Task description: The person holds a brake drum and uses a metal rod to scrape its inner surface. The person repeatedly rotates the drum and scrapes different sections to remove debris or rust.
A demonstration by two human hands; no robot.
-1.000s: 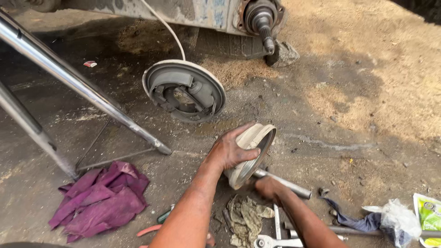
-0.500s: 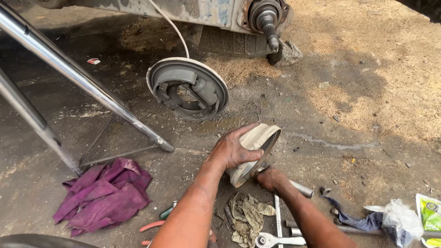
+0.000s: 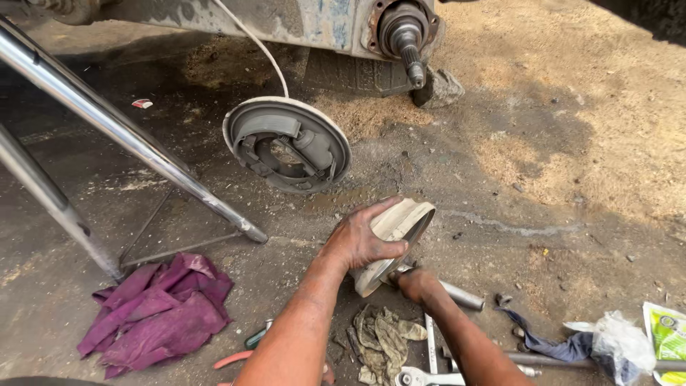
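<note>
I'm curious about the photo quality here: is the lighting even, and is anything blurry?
Head view: uneven daylight, the sandy ground at right bright, the left darker in shade; the metal pole shows glare; the left hand and the drum it holds look sharp, no clear blur.

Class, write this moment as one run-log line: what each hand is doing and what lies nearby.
left hand: grips brake drum on edge | right hand: under drum, on metal bar | nearby: backing plate, purple rag

The right hand [image 3: 416, 284] now sits closer under the brake drum [image 3: 391, 243], whose open face tilts slightly more upright.
</note>
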